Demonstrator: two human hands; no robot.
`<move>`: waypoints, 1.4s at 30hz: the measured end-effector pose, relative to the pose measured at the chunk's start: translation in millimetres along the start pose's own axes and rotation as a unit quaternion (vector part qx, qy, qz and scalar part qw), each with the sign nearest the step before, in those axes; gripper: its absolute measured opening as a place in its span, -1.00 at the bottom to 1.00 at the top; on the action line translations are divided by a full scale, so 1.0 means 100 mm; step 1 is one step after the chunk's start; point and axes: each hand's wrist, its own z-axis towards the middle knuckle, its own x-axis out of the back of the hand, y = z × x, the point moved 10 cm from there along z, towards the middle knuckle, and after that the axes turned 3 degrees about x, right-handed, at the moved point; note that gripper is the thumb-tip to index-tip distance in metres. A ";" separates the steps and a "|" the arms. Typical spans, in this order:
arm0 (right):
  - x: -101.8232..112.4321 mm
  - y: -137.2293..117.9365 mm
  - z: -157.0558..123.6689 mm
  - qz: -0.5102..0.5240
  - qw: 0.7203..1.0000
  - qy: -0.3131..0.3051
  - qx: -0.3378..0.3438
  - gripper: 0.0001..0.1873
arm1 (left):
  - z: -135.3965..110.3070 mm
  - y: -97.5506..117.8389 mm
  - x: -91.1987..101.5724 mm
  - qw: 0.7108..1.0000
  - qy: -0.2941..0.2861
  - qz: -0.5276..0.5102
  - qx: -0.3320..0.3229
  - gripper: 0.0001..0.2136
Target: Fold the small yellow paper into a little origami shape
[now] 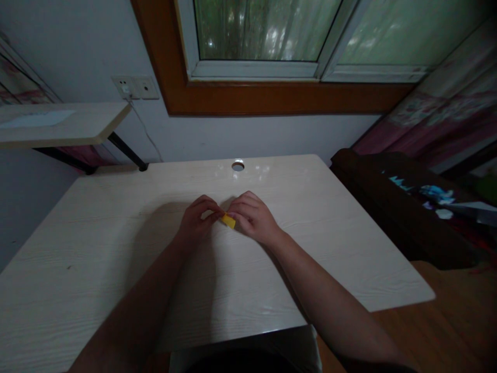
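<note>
A small yellow piece [228, 221], which looks like folded paper, is held between my two hands just above the middle of the table. My left hand [199, 218] pinches its left end between thumb and fingertips. On the other side, my right hand [254, 216] has its thumb and fingers closed at the upper right of the same piece. The fingertips hide part of it, so its full shape cannot be made out.
The pale wood-grain table [116, 290] has a round cable hole [238, 166] near its back edge. At the left, a raised shelf [77, 124] stands on black legs. A dark brown sofa [373, 202] with some items on it is beyond the right edge.
</note>
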 end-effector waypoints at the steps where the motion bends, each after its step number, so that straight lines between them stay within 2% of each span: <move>1: 0.00 -0.01 0.00 0.001 1.000 0.001 0.001 -0.83 | 0.00 -0.01 0.00 1.000 0.002 0.000 0.001 -0.90; 11: 0.01 -0.07 0.01 -0.020 1.000 -0.005 0.020 -0.89 | -0.01 0.13 -0.07 0.998 -0.025 0.044 -0.039 -0.91; 18: -0.02 -0.04 0.00 -0.058 0.998 -0.022 0.025 -0.87 | -0.03 0.20 -0.04 0.992 -0.004 0.102 -0.073 -0.96; 30: 0.06 -0.03 0.01 -0.033 0.999 -0.004 0.027 -0.87 | -0.02 0.28 0.04 0.983 0.032 0.136 -0.116 -0.96; 37: 0.13 -0.06 -0.01 -0.073 0.996 0.024 0.041 -0.88 | -0.03 0.22 0.10 0.977 0.056 0.180 -0.101 -0.92; 42: 0.13 -0.05 -0.05 -0.115 0.992 0.024 0.037 -0.84 | 0.00 0.11 0.15 0.987 0.067 0.134 -0.057 -0.84</move>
